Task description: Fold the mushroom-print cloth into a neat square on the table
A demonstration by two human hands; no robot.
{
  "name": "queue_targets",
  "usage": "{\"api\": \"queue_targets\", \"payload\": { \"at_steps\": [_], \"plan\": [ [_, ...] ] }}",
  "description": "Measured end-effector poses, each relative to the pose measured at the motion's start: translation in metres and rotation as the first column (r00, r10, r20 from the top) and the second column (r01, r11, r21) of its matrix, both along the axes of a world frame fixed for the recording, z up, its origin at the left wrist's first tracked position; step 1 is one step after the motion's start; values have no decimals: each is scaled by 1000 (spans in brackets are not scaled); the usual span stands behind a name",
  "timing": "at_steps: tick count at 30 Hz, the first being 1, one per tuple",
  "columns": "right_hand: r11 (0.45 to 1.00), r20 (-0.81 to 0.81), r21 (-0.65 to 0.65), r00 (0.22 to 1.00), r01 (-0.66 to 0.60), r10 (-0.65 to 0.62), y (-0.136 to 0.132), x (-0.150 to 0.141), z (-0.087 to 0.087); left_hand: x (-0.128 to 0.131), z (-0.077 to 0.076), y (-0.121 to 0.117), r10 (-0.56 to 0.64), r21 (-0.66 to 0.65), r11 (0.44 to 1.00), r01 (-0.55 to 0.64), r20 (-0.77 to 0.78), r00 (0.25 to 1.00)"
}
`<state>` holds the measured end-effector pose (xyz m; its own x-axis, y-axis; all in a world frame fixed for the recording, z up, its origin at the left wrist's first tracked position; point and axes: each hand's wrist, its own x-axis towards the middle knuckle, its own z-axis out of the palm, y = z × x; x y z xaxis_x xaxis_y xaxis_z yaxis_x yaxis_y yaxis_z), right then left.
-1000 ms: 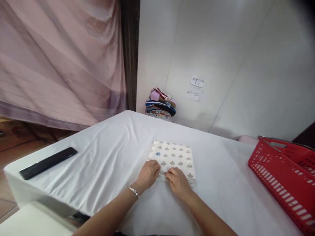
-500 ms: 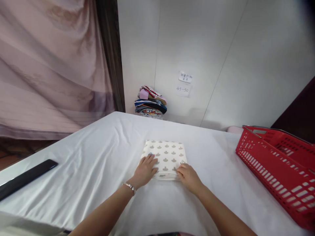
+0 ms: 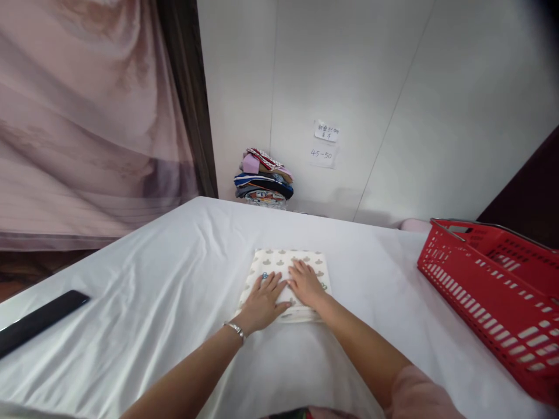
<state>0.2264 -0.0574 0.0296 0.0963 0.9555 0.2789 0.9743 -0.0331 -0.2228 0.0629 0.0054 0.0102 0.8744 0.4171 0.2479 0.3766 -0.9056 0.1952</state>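
A folded cream cloth [image 3: 279, 263] with a grey printed pattern lies flat on the white-covered table [image 3: 174, 279]. My left hand [image 3: 263, 298] rests palm down on its near left part, fingers stretched out flat, a silver bracelet at the wrist. My right hand [image 3: 305, 283] lies flat beside it on the middle of the cloth, fingers spread. Both hands press on the cloth and hold nothing.
A red plastic basket [image 3: 489, 302] stands at the table's right edge. A long black flat object [image 3: 39, 321] lies at the far left. A stack of folded coloured clothes [image 3: 263, 177] sits at the back by the wall, pink curtain to the left.
Both hands moved from the cloth's near edge up onto its top and now lie flat, close together. The view shifted slightly.
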Motion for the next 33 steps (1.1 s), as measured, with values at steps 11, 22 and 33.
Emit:
{"api": "queue_targets", "payload": {
  "at_steps": [11, 22, 33],
  "plan": [
    [979, -81, -192, 994, 63, -80, 12, 14, -3, 22, 22, 47, 179, -101, 979, -175, 24, 984],
    [908, -92, -174, 912, 380, -399, 22, 74, -37, 18, -8, 50, 236, -49, 971, -235, 22, 971],
    [877, -543, -210, 695, 432, -472, -14, 79, -34, -1, 0, 58, 436, -368, 857, -360, 147, 888]
  ]
}}
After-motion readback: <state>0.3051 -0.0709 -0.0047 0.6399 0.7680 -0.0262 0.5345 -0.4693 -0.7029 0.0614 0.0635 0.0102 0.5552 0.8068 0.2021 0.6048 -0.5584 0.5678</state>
